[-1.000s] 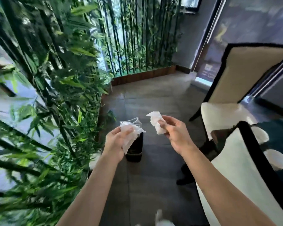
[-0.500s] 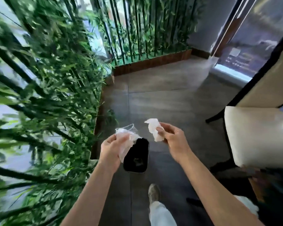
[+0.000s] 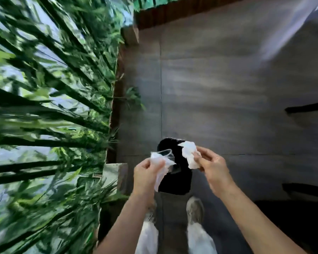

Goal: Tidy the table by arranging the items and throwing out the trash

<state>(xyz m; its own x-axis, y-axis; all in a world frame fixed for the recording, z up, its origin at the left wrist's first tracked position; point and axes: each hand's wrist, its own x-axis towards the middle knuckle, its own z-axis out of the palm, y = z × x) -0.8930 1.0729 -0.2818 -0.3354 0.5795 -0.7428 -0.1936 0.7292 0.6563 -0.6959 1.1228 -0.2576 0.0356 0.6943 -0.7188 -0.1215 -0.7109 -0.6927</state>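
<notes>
left hand (image 3: 145, 173), tissue (image 3: 162, 165); right hand (image 3: 214, 167), napkin (image 3: 188, 153) upright

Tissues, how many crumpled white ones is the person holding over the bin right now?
2. One crumpled tissue is pinched in the right hand over the black bin; the other tissue is in the left hand with a clear plastic cup. More may be hidden.
</notes>
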